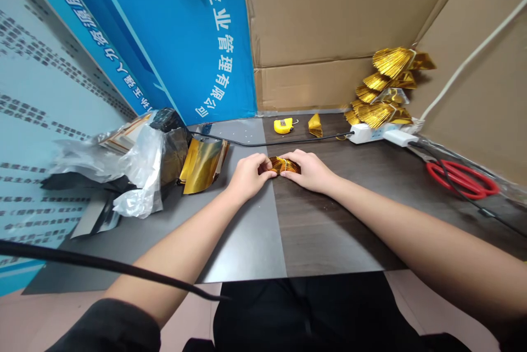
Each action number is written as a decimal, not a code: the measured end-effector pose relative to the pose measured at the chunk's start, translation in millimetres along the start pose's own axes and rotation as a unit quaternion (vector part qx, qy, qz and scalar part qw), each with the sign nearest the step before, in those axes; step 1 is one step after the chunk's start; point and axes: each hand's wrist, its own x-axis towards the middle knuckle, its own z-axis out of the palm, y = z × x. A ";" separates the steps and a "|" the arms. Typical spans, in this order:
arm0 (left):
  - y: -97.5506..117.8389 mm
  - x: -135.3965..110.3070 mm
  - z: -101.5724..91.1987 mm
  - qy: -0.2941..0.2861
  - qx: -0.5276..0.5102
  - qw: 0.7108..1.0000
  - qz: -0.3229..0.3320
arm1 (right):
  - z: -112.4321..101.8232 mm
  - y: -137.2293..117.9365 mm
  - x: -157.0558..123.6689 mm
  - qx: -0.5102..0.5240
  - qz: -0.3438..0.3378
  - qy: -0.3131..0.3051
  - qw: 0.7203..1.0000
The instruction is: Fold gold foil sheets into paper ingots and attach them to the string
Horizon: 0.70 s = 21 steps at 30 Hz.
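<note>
Between my hands, just above the tabletop, is a bundle of pleated gold foil [282,164] with a pale tie around its middle. My left hand [249,176] pinches the bundle's left end between thumb and fingers. At the other end, my right hand [309,169] grips the foil the same way, thumb in front and fingers behind. Parts of both ends are hidden by my fingers. A small folded piece of gold foil [315,126] stands behind my right hand, and a yellow tape measure [284,126] lies to its left.
Pleated gold fans [391,63] are stacked at the back right by a white power strip [364,133]. Red-handled scissors [461,180] lie at the right. On the left are gold foil sheets [201,165] and crumpled plastic bags [144,171]. A black cable [247,144] crosses the table [242,236].
</note>
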 end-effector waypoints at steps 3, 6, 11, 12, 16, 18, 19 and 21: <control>0.6 -0.5 -0.2 -0.002 0.002 1.000 0.006 | -0.8 0.6 0.4 -0.001 -0.003 -0.008 1.000; 0.8 -1.9 -1.6 -0.010 0.007 1.000 0.013 | -4.8 1.3 0.4 -0.003 -0.010 -0.022 1.000; 1.8 -6.1 -3.1 0.002 0.036 0.999 0.025 | -10.7 2.2 -4.3 -0.019 0.003 -0.027 0.999; 2.9 -6.9 -2.4 0.004 0.046 0.998 0.031 | -10.3 2.0 -6.0 -0.027 0.014 -0.022 0.999; 11.8 -8.0 3.9 -0.068 0.085 0.994 0.016 | -3.9 1.3 -12.7 -0.098 0.053 -0.032 0.993; 17.8 -7.5 7.1 -0.128 0.104 0.986 -0.017 | 0.0 0.9 -14.1 -0.127 0.061 -0.058 0.988; 20.7 -7.1 8.2 -0.151 0.112 0.982 -0.028 | 1.6 0.5 -14.2 -0.131 0.062 -0.069 0.987; 25.2 -5.9 9.3 -0.179 0.123 0.975 -0.036 | 3.7 -0.5 -13.2 -0.130 0.066 -0.084 0.986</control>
